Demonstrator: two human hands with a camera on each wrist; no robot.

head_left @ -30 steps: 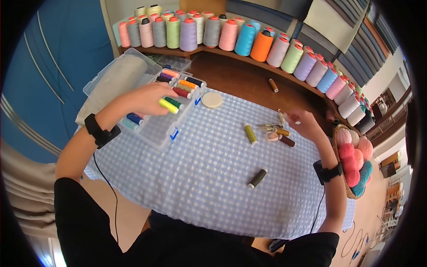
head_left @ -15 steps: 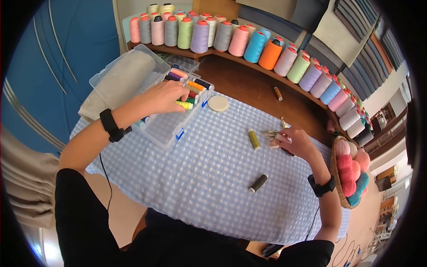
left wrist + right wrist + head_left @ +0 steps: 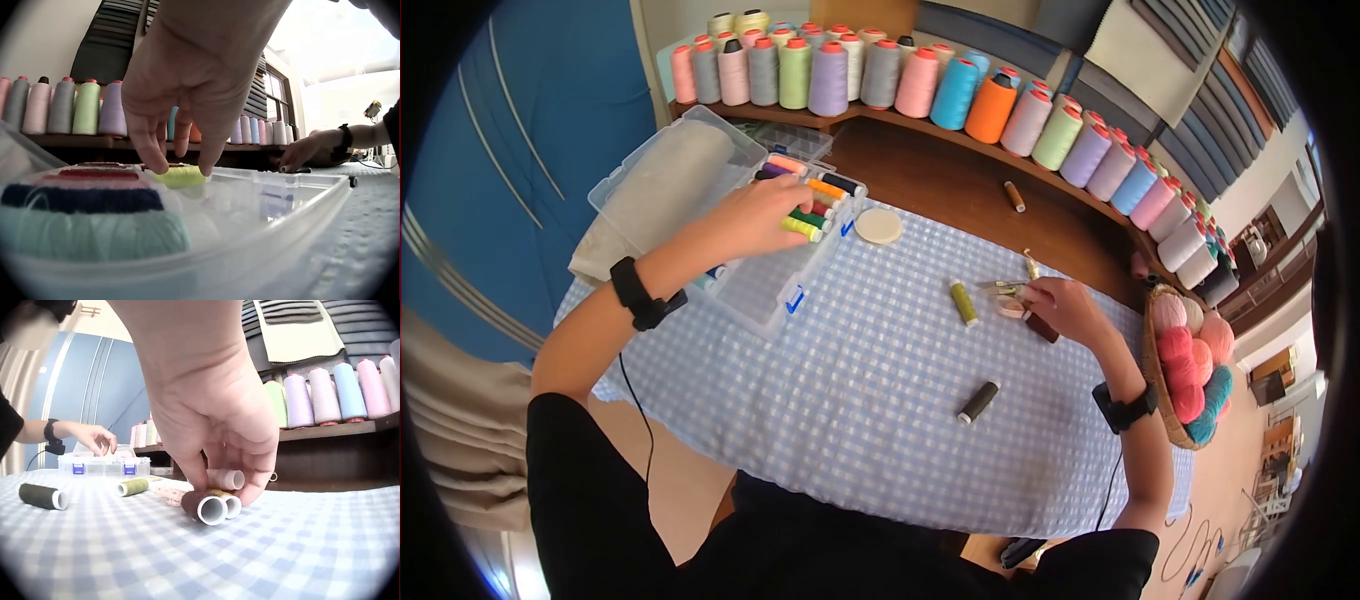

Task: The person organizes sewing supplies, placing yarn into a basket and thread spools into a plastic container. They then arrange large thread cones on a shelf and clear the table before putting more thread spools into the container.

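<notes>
My left hand [image 3: 750, 218] reaches over the clear compartment box [image 3: 750, 312]; thumb and fingers pinch the ends of a neon yellow spool [image 3: 181, 177], beside a green spool [image 3: 810, 217]. On the cloth's right side, my right hand [image 3: 1072, 310] curls round a pale pink spool [image 3: 226, 479]. That spool lies against a brown spool [image 3: 203, 508] and a mustard spool [image 3: 231, 505], the latter close to the fingertips. Small scissors [image 3: 1002, 289] and a pale pink tape measure [image 3: 1011, 309] lie left of this hand.
An olive spool [image 3: 963, 302] and a dark green spool [image 3: 978, 402] lie on the checked cloth [image 3: 850, 400]. A round white disc [image 3: 878, 226] is beside the box. A brown spool [image 3: 1014, 196] lies behind, below shelved cones [image 3: 990, 108]. A yarn basket [image 3: 1155, 380] stands right.
My left hand has moved the yellow spool rightward and back, alongside the green one. My right hand has come down and forward onto the spools near the scissors, covering the mustard one.
</notes>
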